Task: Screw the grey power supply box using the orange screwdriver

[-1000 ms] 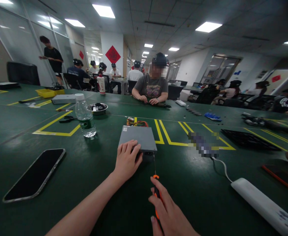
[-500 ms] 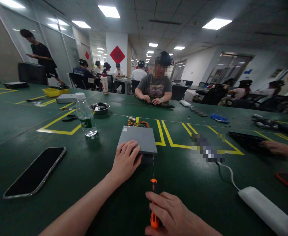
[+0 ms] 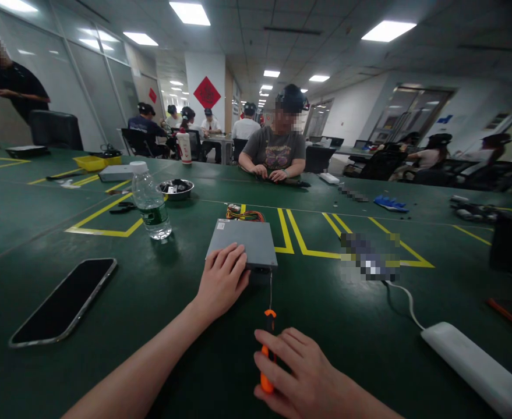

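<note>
left hand is resting outstretched fingers on a flat grey metal box; right hand is grasping an orange-and-black screwdriver.

No legible text on box sticker, bottle label, red sign

Bright ceiling lights shine above a white pillar, glass partitions and a black chair.

Green table bears yellow tape, grey metal box, phone, water bottle, metal bowl.
</note>
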Tool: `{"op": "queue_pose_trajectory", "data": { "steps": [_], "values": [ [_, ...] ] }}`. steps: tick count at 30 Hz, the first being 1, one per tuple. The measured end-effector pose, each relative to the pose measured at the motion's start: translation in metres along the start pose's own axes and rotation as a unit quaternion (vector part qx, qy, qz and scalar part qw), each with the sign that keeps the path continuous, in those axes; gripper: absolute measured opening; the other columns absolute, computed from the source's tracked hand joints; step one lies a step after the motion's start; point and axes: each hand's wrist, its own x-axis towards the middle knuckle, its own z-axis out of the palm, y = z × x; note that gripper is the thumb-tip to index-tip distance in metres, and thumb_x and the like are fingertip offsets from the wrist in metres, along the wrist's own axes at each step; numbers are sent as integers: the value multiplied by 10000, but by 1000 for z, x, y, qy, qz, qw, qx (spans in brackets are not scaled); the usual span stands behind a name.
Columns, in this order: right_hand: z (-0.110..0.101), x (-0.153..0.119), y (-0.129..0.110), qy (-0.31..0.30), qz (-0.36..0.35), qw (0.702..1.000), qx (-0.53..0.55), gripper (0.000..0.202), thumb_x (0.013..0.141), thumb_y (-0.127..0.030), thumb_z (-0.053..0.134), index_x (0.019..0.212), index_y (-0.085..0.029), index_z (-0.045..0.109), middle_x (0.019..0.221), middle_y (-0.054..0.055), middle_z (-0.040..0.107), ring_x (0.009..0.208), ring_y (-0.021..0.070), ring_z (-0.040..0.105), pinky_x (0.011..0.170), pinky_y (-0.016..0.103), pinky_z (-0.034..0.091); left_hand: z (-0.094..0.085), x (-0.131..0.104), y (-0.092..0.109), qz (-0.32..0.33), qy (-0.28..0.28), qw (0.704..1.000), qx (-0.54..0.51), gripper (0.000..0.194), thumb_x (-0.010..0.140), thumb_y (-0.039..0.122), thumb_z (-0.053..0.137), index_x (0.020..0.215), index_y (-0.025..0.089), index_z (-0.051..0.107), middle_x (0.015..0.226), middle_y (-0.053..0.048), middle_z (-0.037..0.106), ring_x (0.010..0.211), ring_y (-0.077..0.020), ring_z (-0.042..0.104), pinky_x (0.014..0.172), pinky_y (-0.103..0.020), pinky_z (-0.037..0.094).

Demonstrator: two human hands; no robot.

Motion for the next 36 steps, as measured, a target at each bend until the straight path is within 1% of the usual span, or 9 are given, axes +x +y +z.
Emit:
{"op": "queue_pose_trajectory", "data": {
  "steps": [4, 11, 17, 22, 25, 27, 29, 33, 36],
  "values": [
    [2, -6, 3, 12, 6, 1000, 5, 389, 789, -294, 555, 1172, -224, 554, 1180, 142, 577, 908, 260, 610, 782, 404, 470, 2, -1, 0, -5, 1, 1000, -2, 259, 843, 255, 467, 1085, 189, 532, 1219, -83, 557, 1165, -235, 466, 937, -408, 338],
    [-1, -4, 2, 11, -10, 1000, -12, 368, 795, -293, 559, 1156, -222, 551, 1164, 146, 587, 902, 240, 617, 801, 396, 457, 3, -2, -1, 3, -9, 1000, 2, 269, 851, 254, 452, 1101, 175, 513, 1236, -87, 542, 1184, -223, 450, 963, -393, 324],
    [7, 5, 1, 133, -79, 985, -79, 234, 819, -303, 520, 960, -126, 578, 989, 153, 653, 672, 178, 613, 618, 330, 471, 4, -1, -1, 3, -1, 1000, -1, 265, 845, 256, 459, 1094, 183, 515, 1217, -73, 558, 1167, -227, 463, 954, -400, 330],
    [11, 4, 1, 195, -92, 972, -97, 171, 812, -300, 573, 818, -131, 545, 910, 123, 672, 612, 145, 590, 565, 287, 456, 2, 0, 1, -4, 4, 1000, -10, 251, 836, 257, 471, 1073, 196, 528, 1199, -78, 569, 1153, -237, 474, 931, -413, 341],
    [7, 1, 1, 158, -78, 980, -93, 244, 838, -350, 531, 924, -123, 556, 971, 146, 648, 732, 171, 614, 635, 292, 488, 1, 1, 3, -15, -2, 1000, -12, 242, 838, 268, 468, 1061, 196, 530, 1192, -77, 571, 1149, -237, 473, 926, -418, 337],
    [3, 0, 0, 106, -73, 987, -96, 285, 850, -331, 495, 1047, -131, 545, 1029, 163, 622, 830, 192, 615, 675, 297, 498, 1, 1, 3, -21, -10, 1000, -11, 241, 842, 280, 463, 1057, 192, 529, 1195, -77, 567, 1149, -237, 470, 924, -417, 333],
    [1, 0, 0, 82, -77, 988, -107, 292, 848, -283, 486, 1099, -142, 534, 1030, 165, 616, 838, 192, 618, 676, 296, 501, 0, 2, 3, -26, -15, 999, -11, 239, 843, 286, 462, 1052, 190, 528, 1199, -78, 563, 1154, -236, 464, 924, -415, 331],
    [5, 1, 2, 148, -101, 976, -123, 176, 829, -269, 533, 921, -122, 567, 938, 149, 646, 630, 138, 604, 605, 285, 490, -1, 3, 2, -28, -18, 999, -20, 227, 838, 283, 470, 1041, 203, 530, 1188, -71, 567, 1145, -238, 466, 913, -415, 331],
    [10, 0, 5, 190, -100, 970, -113, 141, 823, -277, 541, 811, -137, 540, 933, 144, 655, 621, 129, 601, 629, 288, 488, -2, 4, 1, -30, -25, 999, -23, 221, 841, 287, 465, 1037, 208, 527, 1188, -65, 565, 1144, -239, 463, 908, -413, 330]
  ]
}}
